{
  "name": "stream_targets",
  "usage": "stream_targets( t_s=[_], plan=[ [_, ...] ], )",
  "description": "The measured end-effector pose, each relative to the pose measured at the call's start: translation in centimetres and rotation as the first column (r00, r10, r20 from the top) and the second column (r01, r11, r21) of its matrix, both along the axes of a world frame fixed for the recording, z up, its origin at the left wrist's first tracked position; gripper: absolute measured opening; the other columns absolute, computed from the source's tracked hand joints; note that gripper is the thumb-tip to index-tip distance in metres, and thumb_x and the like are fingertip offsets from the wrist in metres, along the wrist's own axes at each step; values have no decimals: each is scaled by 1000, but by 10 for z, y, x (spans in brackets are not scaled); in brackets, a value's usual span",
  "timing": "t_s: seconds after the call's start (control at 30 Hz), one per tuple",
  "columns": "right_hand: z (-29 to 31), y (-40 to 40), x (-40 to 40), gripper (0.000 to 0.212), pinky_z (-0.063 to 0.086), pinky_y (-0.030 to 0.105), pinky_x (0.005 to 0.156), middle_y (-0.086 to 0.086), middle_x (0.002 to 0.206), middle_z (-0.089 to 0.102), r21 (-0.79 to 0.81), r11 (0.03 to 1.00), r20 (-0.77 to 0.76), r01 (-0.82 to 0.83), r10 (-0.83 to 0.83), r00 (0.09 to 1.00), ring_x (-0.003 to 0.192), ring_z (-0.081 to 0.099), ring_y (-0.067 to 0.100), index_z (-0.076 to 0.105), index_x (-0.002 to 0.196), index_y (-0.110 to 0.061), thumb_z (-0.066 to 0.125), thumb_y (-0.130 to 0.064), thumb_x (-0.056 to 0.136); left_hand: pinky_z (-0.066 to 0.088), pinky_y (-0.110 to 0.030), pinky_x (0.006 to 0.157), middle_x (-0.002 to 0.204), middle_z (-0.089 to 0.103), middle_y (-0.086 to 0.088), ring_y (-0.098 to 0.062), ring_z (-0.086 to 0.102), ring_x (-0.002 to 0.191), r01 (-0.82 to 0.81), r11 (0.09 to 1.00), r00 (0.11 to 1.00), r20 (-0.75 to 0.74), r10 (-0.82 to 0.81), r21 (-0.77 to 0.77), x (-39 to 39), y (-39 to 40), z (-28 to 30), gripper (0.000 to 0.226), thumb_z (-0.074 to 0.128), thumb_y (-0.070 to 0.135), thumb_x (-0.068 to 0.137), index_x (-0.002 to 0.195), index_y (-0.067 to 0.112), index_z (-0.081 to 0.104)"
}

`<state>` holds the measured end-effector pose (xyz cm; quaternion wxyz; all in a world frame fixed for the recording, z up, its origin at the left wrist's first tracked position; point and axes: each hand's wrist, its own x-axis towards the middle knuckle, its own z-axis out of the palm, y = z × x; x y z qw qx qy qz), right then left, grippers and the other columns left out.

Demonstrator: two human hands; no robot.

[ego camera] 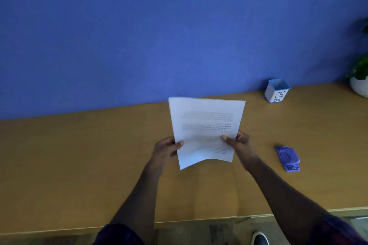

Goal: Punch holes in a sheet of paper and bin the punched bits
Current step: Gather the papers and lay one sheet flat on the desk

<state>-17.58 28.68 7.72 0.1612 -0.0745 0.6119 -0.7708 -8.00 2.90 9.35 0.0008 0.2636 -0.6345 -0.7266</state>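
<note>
Both hands are up over the long tan wooden desk [99, 155], pinching a white printed sheet of paper [207, 131] between them and holding it clear of the surface. The left hand [165, 151] has its thumb closed over the sheet's left edge, the fingers hidden behind the paper. The right hand [239, 145] grips the right edge the same way, thumb on the front, the rest tucked out of sight behind. The print is blurred and appears reversed or upside down; I cannot read it. The sheet's lower edge curls a little.

Well off to the right on the desk lies a small purple plastic hole punch [287, 158], untouched. Farther back, against the blue wall [159, 26], stands a white square pot with a blue rim marked "BIN" [276, 91]. A green plant in a white pot [360, 81] is cut off by the right edge.
</note>
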Motion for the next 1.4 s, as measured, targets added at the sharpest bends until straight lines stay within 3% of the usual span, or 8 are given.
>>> stream_targets(
  t_s=[0.23,0.4,0.7,0.83,1.0,1.17,1.3,1.4],
  plan=[
    [-3,3,10,25,58,45,86,18,115,72,11,998,-25,-64,64,998,103,70,35,69,114,3,65,4,89,57,-41,92,108,79,-1,-23,74,104,3,997,999,-41,-6,-77,-12,19,0,35,89,12,75,108,15,78],
    [-8,10,15,24,58,27,75,3,107,77,122,986,3,-116,117,993,101,72,26,73,110,-5,68,2,88,59,-47,95,101,80,2,-21,75,98,57,991,998,35,-53,-124,-6,22,-10,24,88,11,77,97,20,80],
    [-16,10,18,24,56,26,83,3,110,76,114,989,16,-97,95,995,104,72,20,74,109,-10,67,2,89,58,-24,80,105,80,5,-16,74,102,83,993,996,18,-82,-78,4,22,-14,25,81,6,83,101,22,78],
    [-18,11,14,30,56,37,89,6,113,75,92,995,31,-36,33,999,108,69,27,72,113,-11,76,-5,83,58,-44,94,115,77,-7,-29,72,109,18,1000,1000,-5,-18,15,7,22,-16,21,78,11,87,108,15,78],
    [-27,9,12,75,52,35,93,-2,126,63,172,974,96,148,-166,981,120,58,12,52,134,-26,90,-29,70,53,-57,101,130,70,-13,-34,67,119,-56,970,989,-118,86,235,7,26,-10,31,67,13,97,128,13,67],
    [-6,-2,25,32,57,41,89,11,120,70,-101,992,139,-73,86,986,113,66,32,67,120,-14,70,-7,89,33,-68,114,150,52,-19,-41,49,139,-29,898,975,-185,122,439,0,30,-11,42,56,15,103,144,17,54],
    [3,-12,23,37,53,52,94,16,128,66,-224,974,165,12,26,986,116,64,34,61,128,-6,63,1,91,34,-62,116,152,51,-15,-37,48,141,37,898,981,-188,51,438,2,35,-8,50,55,17,103,152,18,43],
    [8,-7,16,35,53,52,94,20,129,65,-200,979,126,26,0,992,116,64,37,61,126,-2,62,2,91,43,-61,110,147,57,-13,-35,54,136,-9,905,990,-125,69,425,8,23,-7,52,61,24,99,149,17,49]
  ],
)
